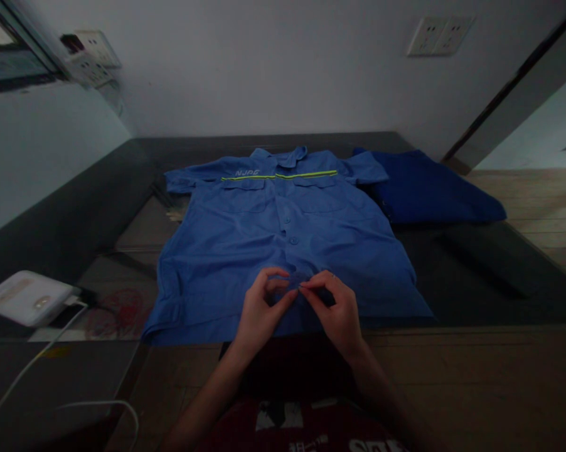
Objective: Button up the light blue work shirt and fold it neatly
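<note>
A blue short-sleeved work shirt (236,245) lies spread face up on the dark table, its collar toward the wall. A thin yellow-green stripe crosses its chest above two flap pockets, and two buttons show down the front. Over the lower front placket, my left hand (266,301) pinches the cloth between thumb and fingers. Beside it, almost touching, my right hand (334,304) also pinches at the placket. The spot between the fingertips is dim, so I cannot make out whether a button is there.
Folded darker blue cloth (438,188) lies right of the shirt, partly under its sleeve. At the left edge is a white power bank (31,298) with a white cable (42,355). Wall sockets (440,36) are set above the table (480,276). A dark flat object (485,260) lies at right.
</note>
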### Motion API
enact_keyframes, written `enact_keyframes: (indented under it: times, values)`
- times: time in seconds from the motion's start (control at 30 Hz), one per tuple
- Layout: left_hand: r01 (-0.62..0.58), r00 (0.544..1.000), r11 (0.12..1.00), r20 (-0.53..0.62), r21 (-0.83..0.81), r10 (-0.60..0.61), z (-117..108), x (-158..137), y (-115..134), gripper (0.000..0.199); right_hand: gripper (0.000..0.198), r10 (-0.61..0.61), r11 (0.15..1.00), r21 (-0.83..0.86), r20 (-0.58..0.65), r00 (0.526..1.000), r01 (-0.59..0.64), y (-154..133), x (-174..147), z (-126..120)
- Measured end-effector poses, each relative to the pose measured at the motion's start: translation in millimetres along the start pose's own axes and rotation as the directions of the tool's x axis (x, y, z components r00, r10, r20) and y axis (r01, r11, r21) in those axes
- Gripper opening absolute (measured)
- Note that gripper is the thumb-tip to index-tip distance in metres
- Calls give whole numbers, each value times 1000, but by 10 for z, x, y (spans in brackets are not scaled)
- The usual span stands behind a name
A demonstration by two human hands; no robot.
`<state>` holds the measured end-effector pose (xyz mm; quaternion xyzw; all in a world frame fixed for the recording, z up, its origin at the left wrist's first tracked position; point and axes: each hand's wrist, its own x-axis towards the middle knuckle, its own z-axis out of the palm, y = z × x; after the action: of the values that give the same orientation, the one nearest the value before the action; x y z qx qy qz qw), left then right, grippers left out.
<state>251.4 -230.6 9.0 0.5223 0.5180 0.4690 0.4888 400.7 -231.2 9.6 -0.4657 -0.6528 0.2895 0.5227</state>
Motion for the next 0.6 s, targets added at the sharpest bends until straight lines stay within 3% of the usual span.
enact_keyframes:
  times: [0.6]
  values:
    - [-52,996,982,75,184,39,44,29,-24,30,10,83,997,1,-14,996,-83,30,-5,1]
